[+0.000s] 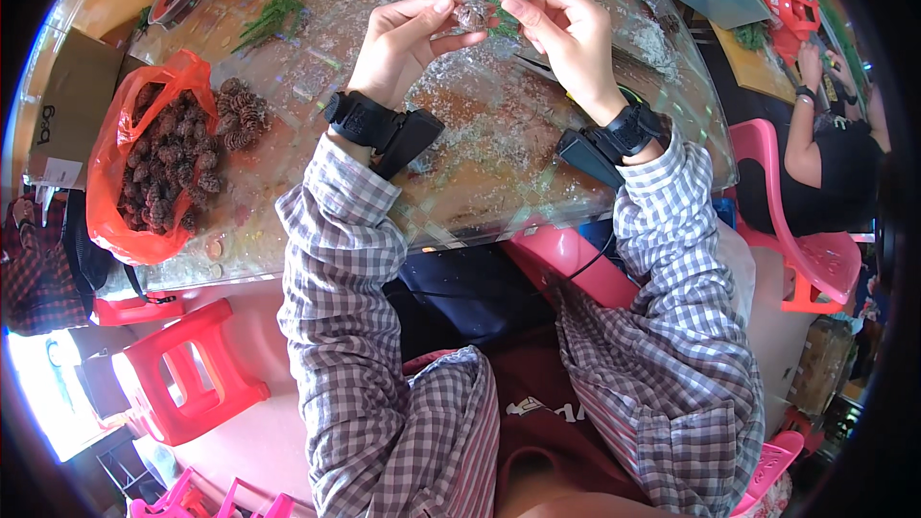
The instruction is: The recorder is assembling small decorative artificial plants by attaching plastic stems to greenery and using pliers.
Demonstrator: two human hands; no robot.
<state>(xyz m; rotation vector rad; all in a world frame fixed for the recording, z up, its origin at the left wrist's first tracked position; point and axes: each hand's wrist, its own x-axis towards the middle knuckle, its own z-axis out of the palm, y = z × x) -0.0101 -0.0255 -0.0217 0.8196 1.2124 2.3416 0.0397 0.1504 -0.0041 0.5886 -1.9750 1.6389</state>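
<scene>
Pinching pine cone (470,13) | between fingers of left hand (408,43) and right hand (566,24)

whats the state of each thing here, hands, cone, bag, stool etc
left hand: raised, fingers pinching the pine cone
right hand: raised, fingertips on the pine cone
pine cone: held above the table
orange bag: open, lying flat, cones spilling out
red stool: upright on the floor

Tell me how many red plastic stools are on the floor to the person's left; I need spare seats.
2. One red stool stands whole on the floor at lower left. A second red stool shows only its top, just under the table edge. Others may be hidden beneath the table.
</scene>
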